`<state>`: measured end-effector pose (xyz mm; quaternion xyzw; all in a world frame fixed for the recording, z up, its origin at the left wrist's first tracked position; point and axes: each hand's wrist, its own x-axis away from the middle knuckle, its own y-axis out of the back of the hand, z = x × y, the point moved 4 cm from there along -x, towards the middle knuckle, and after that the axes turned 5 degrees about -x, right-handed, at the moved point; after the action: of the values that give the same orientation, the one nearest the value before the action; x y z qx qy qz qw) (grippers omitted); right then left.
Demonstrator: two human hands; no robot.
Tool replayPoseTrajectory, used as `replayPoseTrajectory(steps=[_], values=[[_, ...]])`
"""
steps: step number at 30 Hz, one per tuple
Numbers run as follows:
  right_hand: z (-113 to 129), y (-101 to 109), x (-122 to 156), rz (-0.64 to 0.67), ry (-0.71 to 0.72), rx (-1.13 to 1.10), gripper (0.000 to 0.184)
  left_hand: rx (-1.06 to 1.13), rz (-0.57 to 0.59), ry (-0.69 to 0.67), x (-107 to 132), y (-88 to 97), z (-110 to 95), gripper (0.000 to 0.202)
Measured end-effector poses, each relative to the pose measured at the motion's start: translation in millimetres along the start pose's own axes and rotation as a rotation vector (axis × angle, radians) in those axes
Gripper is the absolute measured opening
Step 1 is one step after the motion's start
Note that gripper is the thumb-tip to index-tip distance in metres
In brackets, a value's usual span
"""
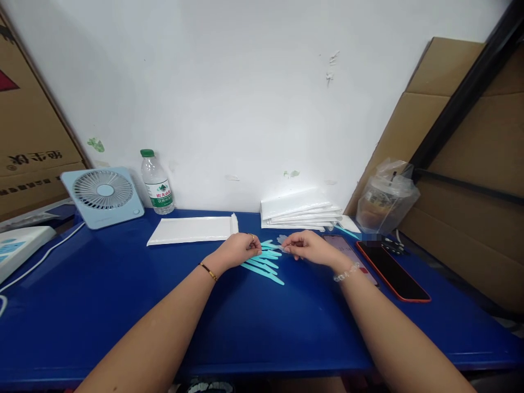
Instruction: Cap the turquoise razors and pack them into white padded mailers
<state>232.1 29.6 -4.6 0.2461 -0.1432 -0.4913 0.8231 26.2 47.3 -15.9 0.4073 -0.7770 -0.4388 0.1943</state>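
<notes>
My left hand (239, 250) is closed over several thin teal plastic sticks (262, 267), which fan out to the right with narrow tips. The fingers hide their left ends. Just right of them, my right hand (305, 246) pinches a small, pale translucent piece (282, 240) beside the upper tips. Whether it also touches a teal tip I cannot tell. Behind my left hand lies a flat white padded envelope (192, 229). A stack of similar white envelopes (297, 210) rests against the wall, behind my right hand.
The blue table (123, 305) holds a light-blue fan (105, 191), a water bottle (158, 183) and a white power strip (24, 245) with a cable at left. At right are two phones (391, 270) (347, 254) and a bagged drink cup (380, 202). Cardboard (470, 218) borders the right side.
</notes>
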Motion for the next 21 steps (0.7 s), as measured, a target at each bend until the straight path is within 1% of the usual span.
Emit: replayPoseTrajectory(steps=[4, 7, 10, 14, 16, 21], values=[[2, 0, 0, -0.008, -0.010, -0.012, 0.033, 0.087, -0.005, 0.012, 0, 1.2, -1, 0.028], [3, 0, 0, 0.000, -0.018, -0.044, 0.031, 0.132, -0.031, 0.030, 0, 2.3, -1, 0.031], [1, 1, -1, -0.005, -0.017, -0.068, 0.032, 0.131, -0.045, 0.043, -1, 3.9, -1, 0.031], [-5, 9, -2, -0.068, 0.010, -0.080, 0.033, 0.102, -0.056, 0.058, 0, 6.4, 2, 0.029], [-5, 9, -3, -0.075, 0.019, -0.087, 0.033, 0.102, -0.062, 0.060, 0, 7.0, 3, 0.028], [2, -3, -3, -0.048, 0.045, -0.075, 0.030, 0.137, -0.042, 0.031, -1, 5.0, -3, 0.029]])
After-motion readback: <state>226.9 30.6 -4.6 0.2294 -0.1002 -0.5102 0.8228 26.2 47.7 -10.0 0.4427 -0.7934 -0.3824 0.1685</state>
